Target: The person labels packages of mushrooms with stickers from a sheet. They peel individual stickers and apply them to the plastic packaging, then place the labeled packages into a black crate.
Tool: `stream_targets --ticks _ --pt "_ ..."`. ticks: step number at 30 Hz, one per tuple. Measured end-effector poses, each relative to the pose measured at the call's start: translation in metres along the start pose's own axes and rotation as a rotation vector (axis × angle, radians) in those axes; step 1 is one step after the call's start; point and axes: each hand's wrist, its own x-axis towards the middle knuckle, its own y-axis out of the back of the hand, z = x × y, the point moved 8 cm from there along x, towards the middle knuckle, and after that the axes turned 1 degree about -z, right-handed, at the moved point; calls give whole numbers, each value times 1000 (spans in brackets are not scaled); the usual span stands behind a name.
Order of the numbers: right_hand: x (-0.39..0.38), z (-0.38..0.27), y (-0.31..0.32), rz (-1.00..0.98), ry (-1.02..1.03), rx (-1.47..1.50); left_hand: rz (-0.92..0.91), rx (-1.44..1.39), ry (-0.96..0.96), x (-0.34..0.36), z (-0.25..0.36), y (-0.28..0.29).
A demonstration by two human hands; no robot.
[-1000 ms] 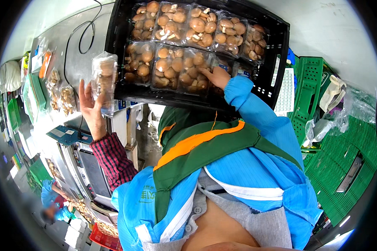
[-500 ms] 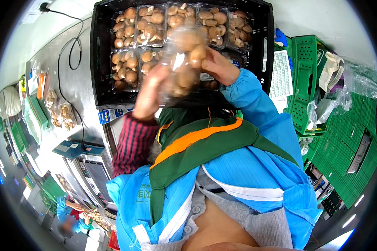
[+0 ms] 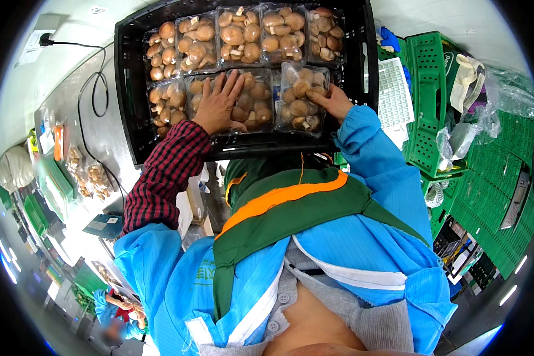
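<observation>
Clear plastic packs of brown mushrooms fill two rows in a black crate (image 3: 129,95). At the near right of the crate is a pack of mushrooms (image 3: 299,110), gripped at its right edge by my right hand (image 3: 336,102), thumb on top. My left hand (image 3: 219,104) lies with fingers spread over the neighbouring packs in the near row, partly hiding a mushroom pack (image 3: 252,107). The far row of packs, among them one mushroom pack (image 3: 239,35) in the middle, is untouched.
Green crates (image 3: 427,101) stand at the right with plastic film (image 3: 504,89) and a cloth bag (image 3: 466,83). A white grid tray (image 3: 396,92) sits beside the black crate. At the left are a black cable (image 3: 83,113) and bagged mushrooms (image 3: 98,178). Another person (image 3: 115,323) is at the far lower left.
The mushroom pack held up between both hands has come down into the near right of the crate. My left hand has let go and now rests spread on neighbouring packs.
</observation>
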Motion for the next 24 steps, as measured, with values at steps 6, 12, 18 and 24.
stream_targets --ticks 6,12,18,24 --pt "12 -3 -18 10 -86 -239 7 36 -13 1 -5 -9" --pt "45 18 -29 -12 35 -300 -7 19 6 -3 -9 -5" --pt "45 26 -26 -69 129 -203 162 -229 -34 -18 -21 18" --pt "35 52 -6 -61 88 -468 1196 -825 691 -212 -116 93"
